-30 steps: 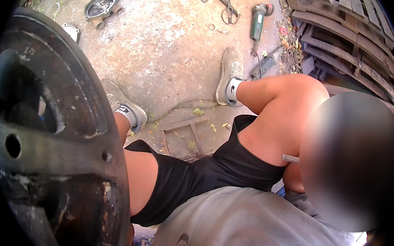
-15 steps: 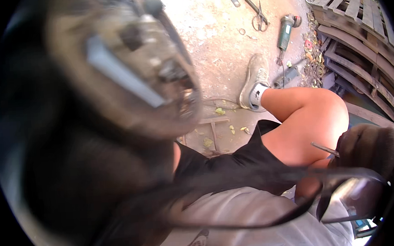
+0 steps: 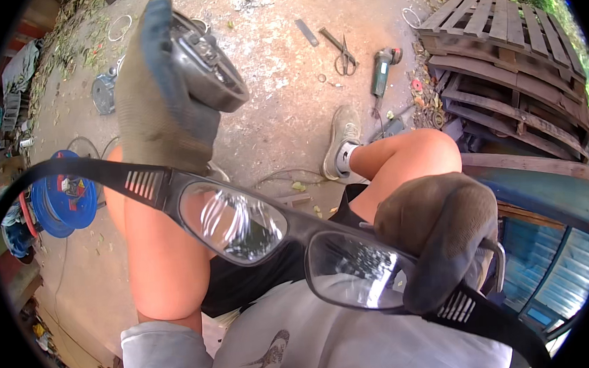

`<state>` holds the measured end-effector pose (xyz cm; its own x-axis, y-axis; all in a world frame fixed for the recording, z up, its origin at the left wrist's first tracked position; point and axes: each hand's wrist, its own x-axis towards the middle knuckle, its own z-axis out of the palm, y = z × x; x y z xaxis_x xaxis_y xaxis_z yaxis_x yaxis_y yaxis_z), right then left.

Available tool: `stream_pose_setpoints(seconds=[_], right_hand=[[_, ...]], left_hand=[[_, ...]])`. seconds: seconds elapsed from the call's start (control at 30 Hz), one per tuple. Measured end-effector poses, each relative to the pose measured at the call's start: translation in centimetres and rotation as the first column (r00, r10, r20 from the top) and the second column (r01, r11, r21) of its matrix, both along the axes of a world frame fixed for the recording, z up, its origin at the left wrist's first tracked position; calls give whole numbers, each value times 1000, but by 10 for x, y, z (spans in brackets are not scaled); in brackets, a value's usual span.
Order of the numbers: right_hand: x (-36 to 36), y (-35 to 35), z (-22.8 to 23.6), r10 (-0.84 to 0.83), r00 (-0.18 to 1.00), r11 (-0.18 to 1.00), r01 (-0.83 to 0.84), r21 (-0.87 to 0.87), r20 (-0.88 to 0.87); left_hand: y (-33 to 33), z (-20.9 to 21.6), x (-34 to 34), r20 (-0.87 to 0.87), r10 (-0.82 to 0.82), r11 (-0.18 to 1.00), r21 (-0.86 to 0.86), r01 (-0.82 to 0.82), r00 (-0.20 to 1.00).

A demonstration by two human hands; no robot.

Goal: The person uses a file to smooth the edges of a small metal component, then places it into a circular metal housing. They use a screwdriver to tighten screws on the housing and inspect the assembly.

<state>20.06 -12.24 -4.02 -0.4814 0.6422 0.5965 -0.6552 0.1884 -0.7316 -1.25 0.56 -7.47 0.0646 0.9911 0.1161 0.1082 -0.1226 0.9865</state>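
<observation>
My left hand (image 3: pixel 161 91), in a brown glove with dark blue-grey coating, is closed around a dark rounded metal part (image 3: pixel 209 64). Its open side shows smaller metal pieces inside; I cannot tell its exact kind. Black-framed glasses (image 3: pixel 297 234) with clear lenses hang across the view, close up. My right hand (image 3: pixel 443 235), in a matching glove, is closed on them at the hinge by the right temple. A bent metal rod (image 3: pixel 499 262) sticks out beside that glove; how it is held is hidden.
An angle grinder (image 3: pixel 382 77), scissors (image 3: pixel 345 63) and a flat metal strip (image 3: pixel 306 32) lie on the ground ahead. Wooden pallets (image 3: pixel 501 30) are stacked at the right. A blue cable reel (image 3: pixel 66 191) stands at the left; a loose cable (image 3: pixel 287 174) runs near my shoe (image 3: pixel 342 137).
My left hand and the metal part have moved away from the camera toward the upper left. The glasses have risen into clear view. My right hand has shifted left.
</observation>
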Motion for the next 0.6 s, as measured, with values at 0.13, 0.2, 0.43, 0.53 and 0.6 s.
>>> stream_pose_setpoints(seconds=[0.13,0.2,0.43,0.53,0.6], right_hand=[[0,-4,-8,220,975,973,-220,64,5],[0,-6,-8,231,973,968,-231,102,13],[-33,-8,9,-371,928,901,354,250,24],[-16,0,14,-21,995,988,5,156,99],[8,7,18,151,970,982,-169,86,190]], left_hand=[[-21,20,-21,-311,-80,980,152,132,947],[-29,25,-26,-378,-121,966,168,196,918],[-47,37,-42,-517,-187,940,152,305,836],[-62,48,-49,-545,-170,941,158,300,821],[-51,35,-38,-522,-251,922,128,366,815]])
